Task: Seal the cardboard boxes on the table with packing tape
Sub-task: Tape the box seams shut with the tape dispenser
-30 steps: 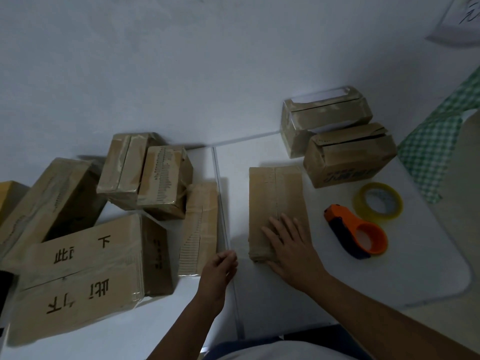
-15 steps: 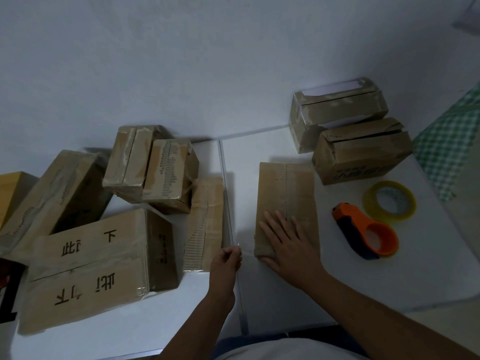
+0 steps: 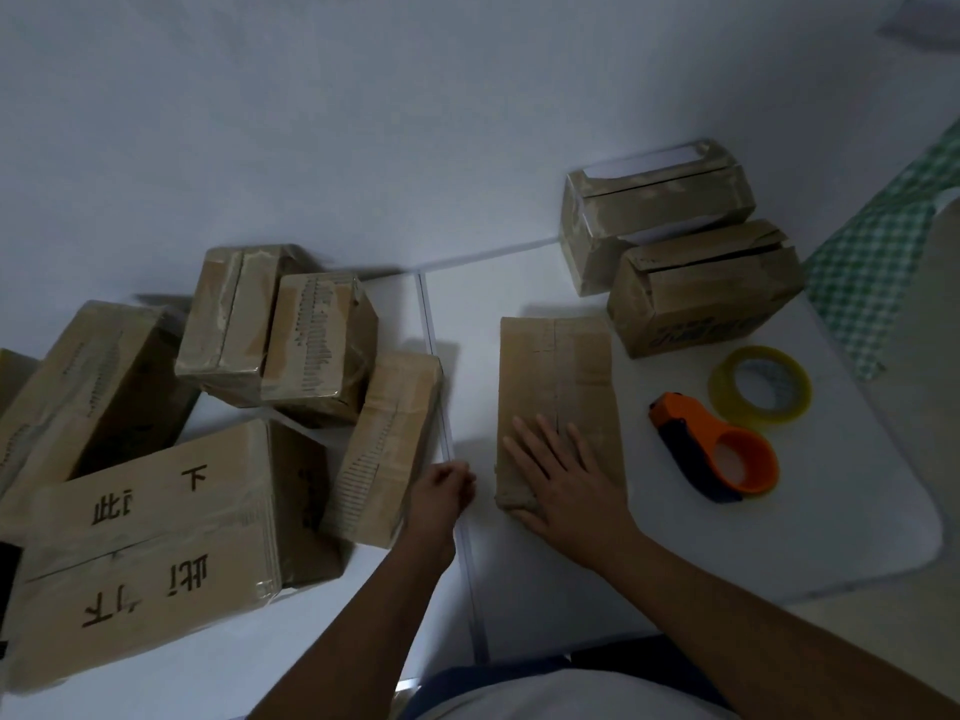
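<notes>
A flat cardboard box (image 3: pixel 556 376) lies in the middle of the white table (image 3: pixel 597 558). My right hand (image 3: pixel 566 485) presses flat on its near end, fingers spread. My left hand (image 3: pixel 441 491) hovers just left of that box with curled fingers, holding nothing that I can see. An orange tape dispenser (image 3: pixel 719 449) and a yellowish roll of packing tape (image 3: pixel 759 384) lie to the right of the box. Two boxes with loose flaps stand at the back right, one (image 3: pixel 654 210) behind the other (image 3: pixel 706 285).
Several taped boxes crowd the left side, among them a large one with black characters (image 3: pixel 150 548) and a narrow one (image 3: pixel 387 444) beside my left hand. A seam (image 3: pixel 431 330) runs between two table halves. A green checked cloth (image 3: pixel 872 262) hangs at the right.
My left hand has curled its fingers tighter and stays beside the box. My right hand keeps pressing the box's near end. The view shifted slightly.
</notes>
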Action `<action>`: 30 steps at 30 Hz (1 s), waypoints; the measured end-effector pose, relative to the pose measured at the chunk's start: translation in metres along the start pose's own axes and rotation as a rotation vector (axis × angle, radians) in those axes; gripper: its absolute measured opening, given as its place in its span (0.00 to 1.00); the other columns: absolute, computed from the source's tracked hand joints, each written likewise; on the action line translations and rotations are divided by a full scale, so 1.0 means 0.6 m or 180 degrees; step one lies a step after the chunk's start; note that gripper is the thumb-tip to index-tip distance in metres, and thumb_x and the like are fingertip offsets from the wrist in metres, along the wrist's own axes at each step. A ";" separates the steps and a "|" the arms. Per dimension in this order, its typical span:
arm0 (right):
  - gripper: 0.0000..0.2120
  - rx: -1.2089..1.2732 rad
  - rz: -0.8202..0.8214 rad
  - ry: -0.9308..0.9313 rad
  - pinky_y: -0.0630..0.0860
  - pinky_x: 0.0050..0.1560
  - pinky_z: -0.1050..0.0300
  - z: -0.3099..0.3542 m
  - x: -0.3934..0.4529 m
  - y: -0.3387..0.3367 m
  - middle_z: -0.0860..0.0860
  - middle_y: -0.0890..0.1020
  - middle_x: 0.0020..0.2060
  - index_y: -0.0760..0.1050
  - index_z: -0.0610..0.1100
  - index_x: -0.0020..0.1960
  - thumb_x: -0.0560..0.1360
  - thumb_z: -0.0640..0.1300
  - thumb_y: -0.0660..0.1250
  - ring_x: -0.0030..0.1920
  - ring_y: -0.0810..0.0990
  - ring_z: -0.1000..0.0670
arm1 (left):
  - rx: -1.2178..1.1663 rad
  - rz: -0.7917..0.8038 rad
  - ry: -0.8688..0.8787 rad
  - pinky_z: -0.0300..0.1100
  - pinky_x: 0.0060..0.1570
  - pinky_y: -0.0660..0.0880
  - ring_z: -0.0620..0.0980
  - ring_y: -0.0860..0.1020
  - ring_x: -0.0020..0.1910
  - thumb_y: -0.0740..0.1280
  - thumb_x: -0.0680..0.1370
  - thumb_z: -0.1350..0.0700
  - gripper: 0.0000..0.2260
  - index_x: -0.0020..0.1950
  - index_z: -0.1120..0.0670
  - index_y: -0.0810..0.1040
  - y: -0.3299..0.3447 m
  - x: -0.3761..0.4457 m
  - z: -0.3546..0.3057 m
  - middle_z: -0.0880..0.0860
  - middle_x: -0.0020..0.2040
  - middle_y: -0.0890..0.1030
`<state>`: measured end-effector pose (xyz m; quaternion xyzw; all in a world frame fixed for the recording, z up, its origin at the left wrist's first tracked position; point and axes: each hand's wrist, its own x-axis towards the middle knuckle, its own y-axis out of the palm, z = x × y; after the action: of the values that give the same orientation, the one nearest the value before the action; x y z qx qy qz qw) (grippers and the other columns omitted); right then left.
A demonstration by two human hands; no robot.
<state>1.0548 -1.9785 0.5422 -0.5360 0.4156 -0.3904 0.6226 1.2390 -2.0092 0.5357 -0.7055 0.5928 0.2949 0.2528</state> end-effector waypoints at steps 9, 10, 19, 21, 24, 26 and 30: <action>0.36 0.0057 -0.0004 -0.0011 0.53 0.74 0.40 0.001 0.000 -0.002 0.47 0.53 0.79 0.54 0.45 0.79 0.78 0.66 0.50 0.78 0.51 0.43 | -0.0526 0.0335 -0.0528 0.43 0.51 0.77 0.51 0.83 0.50 0.60 0.81 0.39 0.24 0.55 0.59 0.82 -0.007 -0.024 0.029 0.55 0.47 0.86; 0.36 0.0067 0.0003 -0.0012 0.53 0.73 0.40 0.001 0.000 -0.003 0.47 0.53 0.79 0.55 0.45 0.79 0.78 0.66 0.50 0.78 0.51 0.43 | -0.0465 0.0385 -0.0457 0.43 0.51 0.77 0.51 0.84 0.50 0.63 0.80 0.41 0.21 0.55 0.58 0.82 -0.013 -0.026 0.033 0.55 0.47 0.86; 0.36 0.0089 0.0055 0.0013 0.52 0.74 0.40 0.000 0.001 -0.005 0.47 0.53 0.79 0.55 0.45 0.79 0.78 0.66 0.50 0.78 0.51 0.44 | -0.0114 0.0594 0.0268 0.38 0.51 0.77 0.49 0.82 0.50 0.71 0.77 0.56 0.03 0.47 0.52 0.85 -0.022 -0.025 0.045 0.54 0.48 0.84; 0.36 0.0086 0.0059 0.0008 0.52 0.74 0.40 0.000 0.002 -0.005 0.47 0.53 0.79 0.55 0.45 0.79 0.78 0.66 0.51 0.78 0.50 0.44 | -0.0069 0.0614 0.0344 0.37 0.49 0.77 0.50 0.82 0.50 0.71 0.77 0.56 0.03 0.47 0.52 0.86 -0.016 -0.022 0.046 0.55 0.49 0.85; 0.36 0.0103 0.0069 0.0004 0.51 0.74 0.41 0.001 0.001 -0.005 0.47 0.52 0.79 0.54 0.46 0.79 0.78 0.66 0.51 0.78 0.50 0.44 | -0.0013 0.0664 0.0387 0.36 0.48 0.78 0.51 0.82 0.50 0.71 0.77 0.56 0.03 0.47 0.52 0.85 -0.006 -0.022 0.047 0.56 0.50 0.85; 0.36 0.0104 0.0070 -0.0003 0.51 0.74 0.41 0.001 0.001 -0.005 0.47 0.52 0.79 0.54 0.45 0.79 0.78 0.66 0.50 0.78 0.50 0.44 | 0.0014 0.0699 0.0383 0.39 0.50 0.78 0.51 0.82 0.50 0.71 0.77 0.57 0.03 0.47 0.52 0.85 0.003 -0.024 0.046 0.57 0.50 0.84; 0.36 0.0107 0.0023 -0.0007 0.51 0.74 0.40 0.001 0.001 -0.005 0.46 0.53 0.78 0.55 0.45 0.78 0.78 0.65 0.49 0.78 0.51 0.43 | 0.0167 0.0597 0.0223 0.45 0.58 0.76 0.49 0.80 0.56 0.66 0.81 0.54 0.05 0.55 0.50 0.80 0.019 -0.036 0.049 0.53 0.58 0.81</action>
<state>1.0557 -1.9789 0.5449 -0.5245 0.4102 -0.3944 0.6333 1.2218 -1.9758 0.5305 -0.6498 0.6723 0.2767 0.2216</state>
